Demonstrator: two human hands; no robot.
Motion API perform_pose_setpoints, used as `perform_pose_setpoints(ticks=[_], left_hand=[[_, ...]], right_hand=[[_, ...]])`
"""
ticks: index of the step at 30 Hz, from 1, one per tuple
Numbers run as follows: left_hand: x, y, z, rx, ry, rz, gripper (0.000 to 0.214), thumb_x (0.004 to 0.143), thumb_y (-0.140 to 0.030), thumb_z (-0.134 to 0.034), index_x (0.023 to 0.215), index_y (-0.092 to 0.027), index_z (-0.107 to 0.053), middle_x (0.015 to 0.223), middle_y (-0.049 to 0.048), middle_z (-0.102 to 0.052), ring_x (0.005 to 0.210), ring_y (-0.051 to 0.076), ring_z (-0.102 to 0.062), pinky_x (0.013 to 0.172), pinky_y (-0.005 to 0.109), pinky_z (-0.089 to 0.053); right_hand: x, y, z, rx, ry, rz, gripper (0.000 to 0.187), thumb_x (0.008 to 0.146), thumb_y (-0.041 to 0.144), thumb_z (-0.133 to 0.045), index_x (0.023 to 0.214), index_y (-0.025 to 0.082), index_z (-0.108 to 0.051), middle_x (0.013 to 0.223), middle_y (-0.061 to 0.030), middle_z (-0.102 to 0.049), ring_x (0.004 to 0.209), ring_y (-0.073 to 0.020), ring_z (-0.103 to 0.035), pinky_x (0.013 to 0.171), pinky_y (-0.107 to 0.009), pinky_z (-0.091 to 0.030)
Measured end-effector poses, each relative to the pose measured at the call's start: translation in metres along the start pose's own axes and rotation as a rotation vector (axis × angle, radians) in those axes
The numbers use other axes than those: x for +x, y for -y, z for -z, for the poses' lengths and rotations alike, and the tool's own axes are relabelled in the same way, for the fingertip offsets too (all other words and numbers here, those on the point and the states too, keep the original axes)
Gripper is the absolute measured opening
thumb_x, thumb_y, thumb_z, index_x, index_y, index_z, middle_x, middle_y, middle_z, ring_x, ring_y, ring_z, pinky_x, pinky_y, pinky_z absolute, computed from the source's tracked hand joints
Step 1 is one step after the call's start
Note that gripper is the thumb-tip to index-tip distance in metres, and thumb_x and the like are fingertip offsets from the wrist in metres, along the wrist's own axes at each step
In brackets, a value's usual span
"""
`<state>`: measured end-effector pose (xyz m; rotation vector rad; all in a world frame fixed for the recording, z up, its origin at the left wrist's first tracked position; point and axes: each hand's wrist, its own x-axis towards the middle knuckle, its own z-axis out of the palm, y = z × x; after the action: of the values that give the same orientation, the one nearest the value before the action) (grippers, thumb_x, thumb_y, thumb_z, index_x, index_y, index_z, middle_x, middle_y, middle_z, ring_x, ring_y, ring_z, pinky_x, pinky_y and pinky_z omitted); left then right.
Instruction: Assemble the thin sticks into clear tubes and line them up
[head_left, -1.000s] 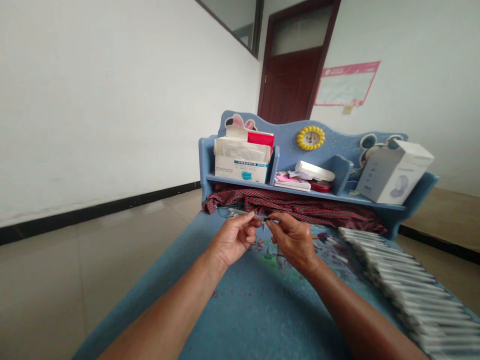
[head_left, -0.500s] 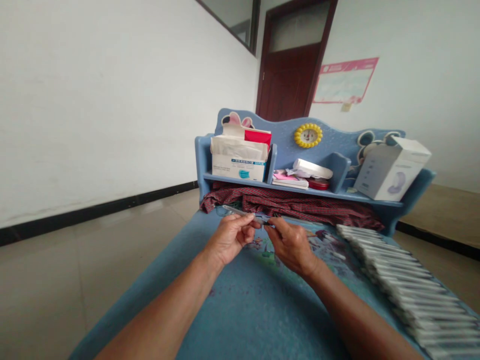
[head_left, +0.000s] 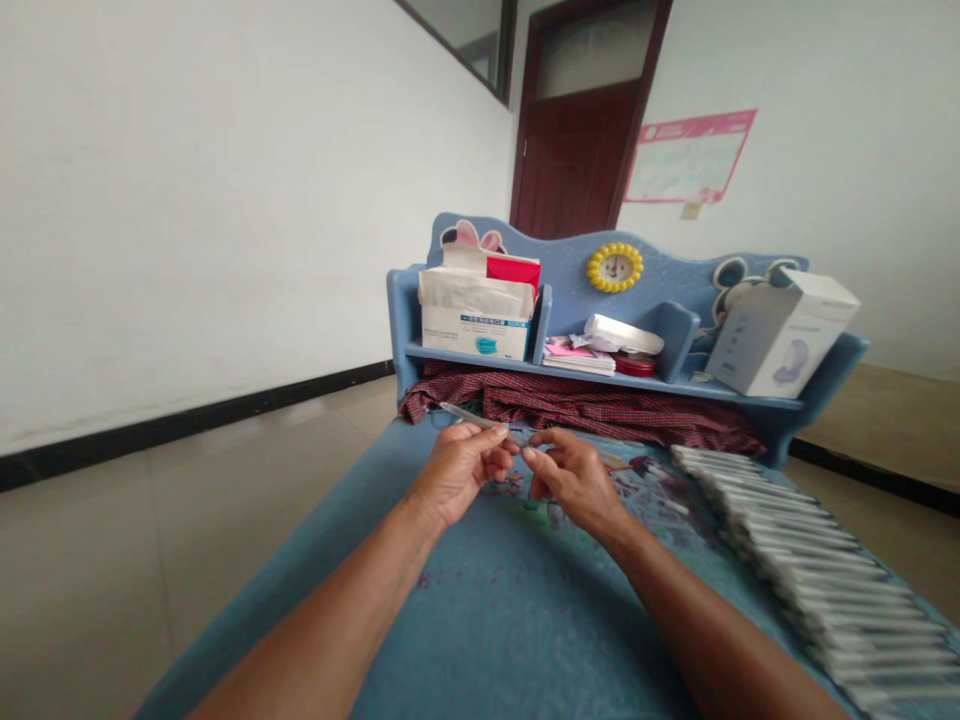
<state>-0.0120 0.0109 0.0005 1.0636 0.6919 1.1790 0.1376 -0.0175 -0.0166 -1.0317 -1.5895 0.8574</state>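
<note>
Left hand (head_left: 457, 475) pinches the slim pen (head_left: 469, 415) just above the blue bench (head_left: 480, 620), right hand (head_left: 574, 480) fingers pressed together on its tip, which looks like fitting work that calls for steady, aligned hands.

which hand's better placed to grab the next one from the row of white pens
Right, probably: the right hand lies nearer the row of white pens, only pinching the tip of the slim clear pen; the left hand grips its barrel.
</note>
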Motion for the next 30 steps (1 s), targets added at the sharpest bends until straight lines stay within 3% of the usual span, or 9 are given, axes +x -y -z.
perform_pose_setpoints(ticks=[4, 7, 12, 20, 26, 30], left_hand=[[-0.0004, -0.0004, 0.0006, 0.003, -0.007, -0.003, 0.012, 0.069, -0.017, -0.064, 0.064, -0.008, -0.059, 0.058, 0.0073, -0.063, 0.042, 0.008, -0.052, 0.039, 0.017, -0.04], [-0.0011, -0.0008, 0.0007, 0.024, 0.011, 0.003, 0.012, 0.069, -0.016, -0.063, 0.063, -0.008, -0.058, 0.056, 0.0063, -0.062, 0.041, 0.008, -0.051, 0.038, 0.017, -0.041], [-0.0017, -0.0002, 0.0007, 0.069, 0.051, 0.027, 0.011, 0.07, -0.016, -0.062, 0.063, -0.009, -0.058, 0.054, 0.0053, -0.061, 0.039, 0.008, -0.051, 0.037, 0.018, -0.04], [-0.0022, -0.0032, 0.0021, 0.06, 0.122, -0.004, 0.013, 0.068, -0.021, -0.065, 0.067, -0.01, -0.059, 0.055, 0.0048, -0.062, 0.042, 0.01, -0.053, 0.04, 0.02, -0.042], [-0.0035, -0.0059, -0.0012, 0.077, -0.003, -0.041, 0.013, 0.066, -0.02, -0.066, 0.065, -0.01, -0.057, 0.054, 0.0043, -0.062, 0.038, 0.009, -0.052, 0.037, 0.019, -0.041], [-0.0048, -0.0057, -0.0024, 0.086, 0.004, -0.039, 0.013, 0.066, -0.02, -0.066, 0.064, -0.01, -0.057, 0.053, 0.0043, -0.061, 0.04, 0.01, -0.053, 0.038, 0.02, -0.042]], right_hand=[[-0.0006, -0.003, -0.0003, -0.101, -0.063, 0.11, 0.024, 0.079, 0.04, -0.051, 0.077, 0.016, -0.053, 0.047, 0.0036, -0.052, 0.04, -0.008, -0.044, 0.042, -0.019, -0.034], [-0.0013, -0.0037, 0.0009, -0.12, -0.002, 0.082, 0.031, 0.081, 0.04, -0.047, 0.063, 0.015, -0.053, 0.045, 0.002, -0.052, 0.039, -0.0078, -0.043, 0.042, -0.019, -0.034], [-0.0019, -0.0039, 0.0035, 0.153, 0.143, -0.132, 0.032, 0.081, 0.043, -0.047, 0.067, 0.015, -0.052, 0.039, 0.002, -0.053, 0.032, -0.0092, -0.044, 0.039, -0.02, -0.035], [-0.0051, 0.0012, -0.0054, 0.592, 0.232, -0.242, 0.033, 0.076, 0.048, -0.05, 0.065, 0.017, -0.047, 0.03, 0.0052, -0.045, 0.026, -0.0111, -0.041, 0.036, -0.023, -0.035], [-0.0037, -0.002, -0.0051, 0.17, 0.028, -0.027, 0.03, 0.076, 0.045, -0.054, 0.069, 0.016, -0.05, 0.039, 0.0044, -0.05, 0.034, -0.008, -0.042, 0.039, -0.019, -0.032], [-0.0063, -0.0038, -0.0037, -0.091, -0.058, 0.127, 0.027, 0.08, 0.039, -0.05, 0.065, 0.017, -0.053, 0.045, 0.0032, -0.051, 0.041, -0.008, -0.042, 0.045, -0.02, -0.034]])
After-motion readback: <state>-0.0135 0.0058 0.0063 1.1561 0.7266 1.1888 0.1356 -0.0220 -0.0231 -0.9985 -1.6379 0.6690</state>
